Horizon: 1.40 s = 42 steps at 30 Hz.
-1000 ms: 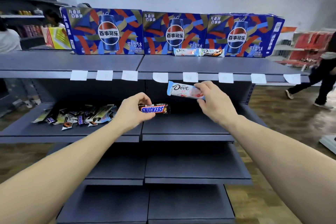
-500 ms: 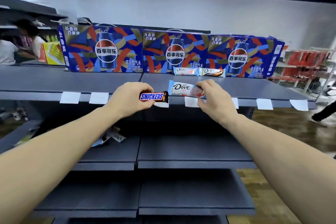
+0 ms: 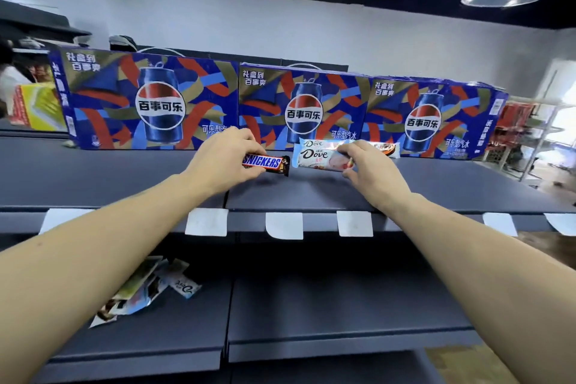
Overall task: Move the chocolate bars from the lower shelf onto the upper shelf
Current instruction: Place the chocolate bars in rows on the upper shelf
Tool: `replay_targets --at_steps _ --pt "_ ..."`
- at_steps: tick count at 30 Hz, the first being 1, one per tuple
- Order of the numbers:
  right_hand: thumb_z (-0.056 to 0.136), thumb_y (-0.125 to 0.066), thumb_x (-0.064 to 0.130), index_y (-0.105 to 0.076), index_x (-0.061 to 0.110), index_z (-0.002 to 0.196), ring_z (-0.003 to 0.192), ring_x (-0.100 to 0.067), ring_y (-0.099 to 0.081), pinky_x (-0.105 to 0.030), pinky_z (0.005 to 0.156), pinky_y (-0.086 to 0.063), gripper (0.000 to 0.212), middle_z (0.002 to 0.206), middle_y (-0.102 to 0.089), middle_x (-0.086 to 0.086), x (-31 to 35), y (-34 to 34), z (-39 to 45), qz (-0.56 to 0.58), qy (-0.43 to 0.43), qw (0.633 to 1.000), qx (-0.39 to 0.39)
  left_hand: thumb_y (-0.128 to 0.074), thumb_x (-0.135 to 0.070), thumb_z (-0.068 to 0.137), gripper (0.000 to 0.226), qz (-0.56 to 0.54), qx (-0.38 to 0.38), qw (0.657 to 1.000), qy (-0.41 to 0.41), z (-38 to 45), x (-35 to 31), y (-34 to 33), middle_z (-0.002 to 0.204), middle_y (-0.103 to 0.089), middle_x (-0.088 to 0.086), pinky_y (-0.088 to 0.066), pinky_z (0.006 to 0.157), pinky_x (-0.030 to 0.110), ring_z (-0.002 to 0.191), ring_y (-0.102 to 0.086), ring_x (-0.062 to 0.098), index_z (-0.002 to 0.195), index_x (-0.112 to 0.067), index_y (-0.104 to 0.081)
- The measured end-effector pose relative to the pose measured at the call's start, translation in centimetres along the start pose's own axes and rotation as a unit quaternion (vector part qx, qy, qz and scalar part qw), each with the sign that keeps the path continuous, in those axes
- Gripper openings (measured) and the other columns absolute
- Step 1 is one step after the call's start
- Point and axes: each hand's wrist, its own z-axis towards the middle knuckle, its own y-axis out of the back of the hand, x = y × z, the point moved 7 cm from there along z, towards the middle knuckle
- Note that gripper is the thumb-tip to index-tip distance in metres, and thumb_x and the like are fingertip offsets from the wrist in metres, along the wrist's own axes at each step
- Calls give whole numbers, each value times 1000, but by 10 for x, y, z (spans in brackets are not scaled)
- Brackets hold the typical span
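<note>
My left hand pinching the Snickers bar, my right hand gripping the Dove bar, both just in front of the Pepsi boxes, over the upper shelf.

At lower left, the forearm hid part of the wrapper pile; figures at the frame's left edge were blurred.

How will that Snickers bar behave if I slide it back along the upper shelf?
The Snickers bar stays straight though the left hand holds only one end, so it is probably stiff. Its glossy wrapper likely slides easily on the upper shelf. Flat-sided, it shouldn't roll.
</note>
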Motion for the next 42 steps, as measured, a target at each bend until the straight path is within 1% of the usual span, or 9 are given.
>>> replay_targets --at_steps 2,6,12,14,18,24,31,39,42 --pt "89 -62 9 -52 14 135 117 -25 -50 -33 94 -41 47 127 -53 -4 -6 -7 9 0 -1 1000 2 -70 -42 82 31 3 14 1000 -2 10 4 -10 101 -60 -9 -43 74 32 94 -51 13 109 -27 -70" --pt "91 -63 12 -53 16 136 119 -24 -50 -33 97 -41 47 130 -53 -2 -21 -19 27 0 3 1000 22 -68 -45 83 33 11 28 999 -10 28 9 -28 104 -62 -8 -35 71 26 95 -51 13 111 -27 -70" --pt "92 -62 11 -53 16 136 124 -24 -47 -36 101 -42 46 133 -54 -3 -53 -40 49 -10 0 999 51 -69 -45 83 36 14 30 999 17 50 21 -49 105 -63 -9 -39 74 27 97 -52 13 114 -26 -69" --pt "91 -61 11 -54 17 136 124 -25 -47 -39 100 -44 45 132 -55 -3 -65 -46 54 -12 -8 998 57 -68 -45 83 36 21 40 999 25 56 23 -56 105 -62 -9 -41 77 28 98 -52 13 114 -27 -69" --pt "89 -60 9 -57 18 133 121 -24 -50 -37 94 -48 45 130 -57 -2 -80 -48 68 -12 -28 999 43 -68 -44 83 33 17 34 999 36 68 24 -66 102 -62 -10 -45 78 31 97 -53 12 112 -27 -70" --pt "84 -57 10 -61 23 128 115 -25 -51 -39 89 -49 45 124 -60 0 -86 -62 91 -16 -40 998 44 -67 -45 84 33 24 38 998 46 78 26 -83 101 -60 -12 -45 79 31 99 -53 12 113 -29 -68" --pt "86 -56 12 -62 21 128 118 -27 -50 -41 91 -49 44 123 -60 -2 -86 -79 110 -13 -46 997 55 -67 -45 83 33 33 45 997 53 84 37 -90 101 -61 -12 -44 79 30 97 -52 11 112 -29 -69" --pt "87 -58 12 -60 15 129 119 -30 -48 -43 93 -47 43 127 -55 -6 -83 -90 121 -35 -48 996 65 -69 -48 81 37 25 62 994 83 79 59 -95 105 -62 -12 -45 82 31 101 -54 11 114 -31 -68" --pt "87 -58 13 -60 16 129 119 -30 -48 -43 94 -47 42 128 -55 -7 -82 -91 121 -49 -50 995 66 -69 -48 81 37 27 68 994 81 75 63 -94 106 -64 -13 -39 76 25 100 -54 10 114 -32 -68"
